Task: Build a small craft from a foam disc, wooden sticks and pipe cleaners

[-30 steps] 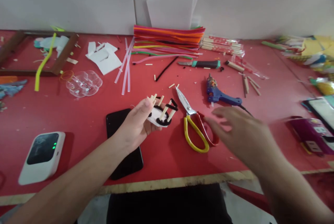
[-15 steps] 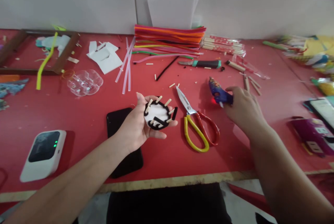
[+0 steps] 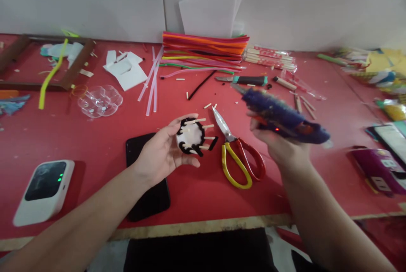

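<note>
My left hand (image 3: 161, 153) holds a small white disc (image 3: 191, 136) edged with black pipe cleaner and stuck with several short wooden sticks, just above the red table (image 3: 196, 187). My right hand (image 3: 279, 145) grips a blue glue gun (image 3: 281, 115), lifted off the table and blurred, its nozzle pointing left and up. Between the two hands lie scissors (image 3: 236, 153) with one yellow and one red handle, blades toward the disc.
A black phone (image 3: 147, 179) lies under my left wrist, a white device (image 3: 42, 191) with green lights at lower left. Coloured foam sheets (image 3: 204, 43), glue sticks (image 3: 152, 81), a clear plastic tray (image 3: 98, 100), a craft knife (image 3: 245, 80) and wooden sticks (image 3: 269, 56) fill the back.
My right hand reached to the glue gun on the table, took hold of it and lifted it toward the middle. My left hand turned the disc face up.
</note>
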A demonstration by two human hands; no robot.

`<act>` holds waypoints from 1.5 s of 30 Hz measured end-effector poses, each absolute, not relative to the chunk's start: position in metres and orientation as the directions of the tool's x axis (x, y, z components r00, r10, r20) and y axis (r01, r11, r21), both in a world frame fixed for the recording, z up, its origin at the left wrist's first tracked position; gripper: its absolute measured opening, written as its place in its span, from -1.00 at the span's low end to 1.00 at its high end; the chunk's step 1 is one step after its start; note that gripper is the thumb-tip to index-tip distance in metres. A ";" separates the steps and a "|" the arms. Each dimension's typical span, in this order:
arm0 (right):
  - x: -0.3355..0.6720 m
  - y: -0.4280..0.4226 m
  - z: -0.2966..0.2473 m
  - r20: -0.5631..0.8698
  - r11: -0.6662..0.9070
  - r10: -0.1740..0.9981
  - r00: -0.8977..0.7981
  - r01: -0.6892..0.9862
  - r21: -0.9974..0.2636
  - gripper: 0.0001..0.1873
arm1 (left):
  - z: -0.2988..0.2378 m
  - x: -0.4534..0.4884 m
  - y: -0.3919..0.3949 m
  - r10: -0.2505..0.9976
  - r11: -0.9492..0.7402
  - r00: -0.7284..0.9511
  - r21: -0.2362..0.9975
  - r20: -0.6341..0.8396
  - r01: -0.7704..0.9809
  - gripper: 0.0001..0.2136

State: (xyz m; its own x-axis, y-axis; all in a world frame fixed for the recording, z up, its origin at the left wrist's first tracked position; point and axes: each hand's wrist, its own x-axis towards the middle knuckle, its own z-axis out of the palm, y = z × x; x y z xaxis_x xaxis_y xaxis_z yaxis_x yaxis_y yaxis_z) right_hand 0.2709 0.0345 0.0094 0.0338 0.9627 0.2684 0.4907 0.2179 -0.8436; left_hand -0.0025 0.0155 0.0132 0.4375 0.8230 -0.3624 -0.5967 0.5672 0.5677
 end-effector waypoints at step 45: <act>0.270 0.020 0.007 0.459 0.553 0.833 -0.310 0.424 -0.717 -0.85 | 0.011 0.001 0.011 0.906 0.413 0.325 0.734 -0.271 -0.539 -0.56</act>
State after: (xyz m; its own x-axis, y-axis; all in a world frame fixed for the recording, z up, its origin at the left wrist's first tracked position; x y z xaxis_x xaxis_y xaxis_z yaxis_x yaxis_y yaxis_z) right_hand 0.2699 0.0200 0.0070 -0.3103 0.8327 0.4587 0.4239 0.5530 -0.7173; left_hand 0.0014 0.0114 0.0109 0.3252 0.9060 -0.2711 -0.5385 0.4130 0.7344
